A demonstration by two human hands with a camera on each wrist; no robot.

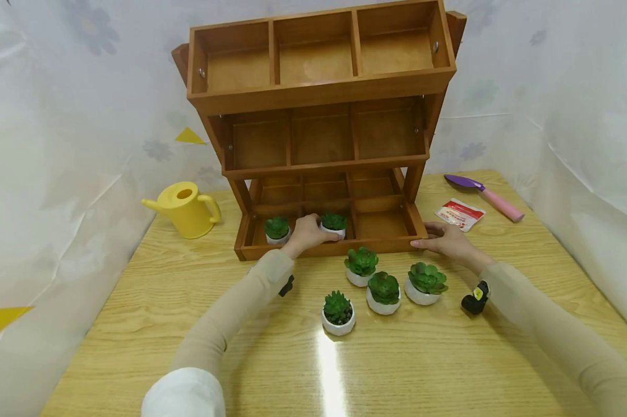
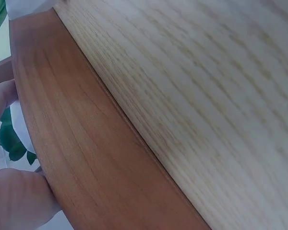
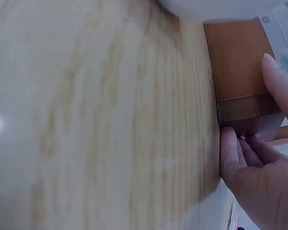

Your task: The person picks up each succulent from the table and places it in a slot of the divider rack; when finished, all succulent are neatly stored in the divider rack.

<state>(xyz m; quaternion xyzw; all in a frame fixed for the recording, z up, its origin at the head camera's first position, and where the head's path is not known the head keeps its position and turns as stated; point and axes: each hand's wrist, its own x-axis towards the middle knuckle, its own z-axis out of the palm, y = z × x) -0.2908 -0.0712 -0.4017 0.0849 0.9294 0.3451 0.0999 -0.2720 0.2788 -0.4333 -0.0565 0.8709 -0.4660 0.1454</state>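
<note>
The left hand (image 1: pixel 309 233) grips a small potted plant (image 1: pixel 334 225) in the middle front compartment of the bottom tier of the wooden shelf (image 1: pixel 323 99); whether the pot's base is fully down, I cannot tell. The likeliest trouble is a tilt: the thumb sits close against the front board (image 1: pixel 305 251), so a cramped release could drag the pot's edge and tip it. Pulling back sideways, the knuckles could also knock the neighbouring plant (image 1: pixel 277 229) in the left compartment.

The right hand (image 1: pixel 448 242) holds the shelf's front right corner, thumb at the front board and fingers against the end. A hard push there could slide the whole shelf across the table (image 1: pixel 428 365) (both pots inside would jolt with it). Of the four plants (image 1: pixel 383 292) standing on the table, the rightmost is nearest the right wrist and could be clipped by a low, inward sweep of that arm.

As for writing, the red-and-white packet (image 1: pixel 460 214) carries print too small to read. No lettering is legible on the yellow watering can (image 1: pixel 190 213) or the purple-and-pink trowel (image 1: pixel 495 201).
</note>
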